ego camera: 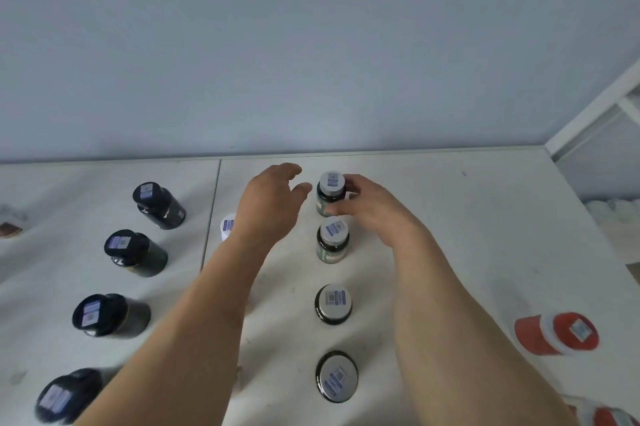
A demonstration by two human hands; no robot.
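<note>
The silver-capped jar (330, 195) is gripped by the right hand (372, 209), fingers curled round it, at the far end of the jar column (333, 304). The left hand (268, 200) is held alongside, fingers loosely spread. Placement is judged nearly complete.

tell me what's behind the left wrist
A white cap with a blue label peeks out beside the left hand; the arm covers the rest of that container.

Your white table (467, 218) carries a column of black-capped bottles (135, 252) at left. White-capped jars (333, 304) line its middle, the farthest jar (331, 182) nearest the back edge, and a red jar (557, 334) sits at right.
</note>
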